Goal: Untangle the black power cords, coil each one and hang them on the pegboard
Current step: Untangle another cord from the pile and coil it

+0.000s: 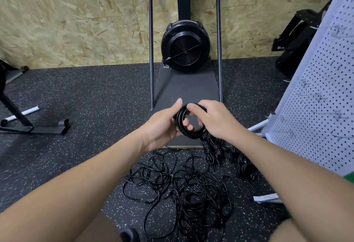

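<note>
Cord [188, 126]: tight glossy black ring.

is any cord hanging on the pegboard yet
No, the pegboard hooks are bare; both hands hold one coiled cord, and the tangled cords lie on the floor.

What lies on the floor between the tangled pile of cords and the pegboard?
In the head view, several already bundled cords lie on the speckled floor between the tangled cords and the pegboard, beside its white foot.
</note>
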Available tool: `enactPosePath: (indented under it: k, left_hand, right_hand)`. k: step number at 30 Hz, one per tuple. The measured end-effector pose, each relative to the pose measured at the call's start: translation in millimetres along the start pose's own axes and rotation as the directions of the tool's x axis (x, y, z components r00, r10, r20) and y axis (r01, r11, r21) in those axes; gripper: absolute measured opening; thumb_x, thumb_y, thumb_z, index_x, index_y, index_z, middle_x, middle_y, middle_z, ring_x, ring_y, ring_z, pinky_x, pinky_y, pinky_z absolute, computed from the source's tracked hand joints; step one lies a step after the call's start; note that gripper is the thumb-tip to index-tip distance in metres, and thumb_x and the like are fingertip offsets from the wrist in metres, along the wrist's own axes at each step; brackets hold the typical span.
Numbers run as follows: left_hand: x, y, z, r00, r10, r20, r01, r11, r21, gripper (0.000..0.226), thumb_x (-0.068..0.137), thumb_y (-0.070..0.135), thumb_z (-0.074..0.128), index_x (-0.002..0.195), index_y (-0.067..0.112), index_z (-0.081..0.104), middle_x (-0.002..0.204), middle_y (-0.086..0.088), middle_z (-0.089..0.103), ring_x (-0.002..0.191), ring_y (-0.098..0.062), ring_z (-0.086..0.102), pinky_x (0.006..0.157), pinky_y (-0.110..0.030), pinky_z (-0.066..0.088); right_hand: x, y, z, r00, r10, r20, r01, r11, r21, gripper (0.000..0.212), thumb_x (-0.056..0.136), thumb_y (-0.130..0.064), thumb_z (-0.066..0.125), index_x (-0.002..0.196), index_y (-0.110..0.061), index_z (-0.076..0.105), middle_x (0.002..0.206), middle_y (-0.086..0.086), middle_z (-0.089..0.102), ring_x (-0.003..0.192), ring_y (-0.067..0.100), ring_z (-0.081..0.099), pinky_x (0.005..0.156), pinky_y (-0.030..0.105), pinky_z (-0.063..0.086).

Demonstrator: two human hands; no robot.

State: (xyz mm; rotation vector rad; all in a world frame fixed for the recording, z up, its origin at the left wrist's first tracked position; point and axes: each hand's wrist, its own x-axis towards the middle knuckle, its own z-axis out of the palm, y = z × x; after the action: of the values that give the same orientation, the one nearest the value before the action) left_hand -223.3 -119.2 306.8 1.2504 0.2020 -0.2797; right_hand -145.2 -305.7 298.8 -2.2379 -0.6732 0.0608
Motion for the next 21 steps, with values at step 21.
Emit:
enactPosePath:
  k: [21]
  left_hand:
    - [17,-3,6,0.886,0.344,-0.31,-0.193,0.883,0.428,0.03,0.107,0.029,0.054,0.094,0.004,0.065,0.079,-0.008,0.057,0.069,-0.021,0.048,0.055,-0.032,0.043]
  right_hand:
    - [-8,-16,9,0.971,-0.163,0.176,0.224,0.878,-0.422,0.031,0.116,-0.047,0.043,0.109,-0.018,0.053,0.11,0.007,0.069,0.097,0.041,0.064,0.08,0.051,0.05]
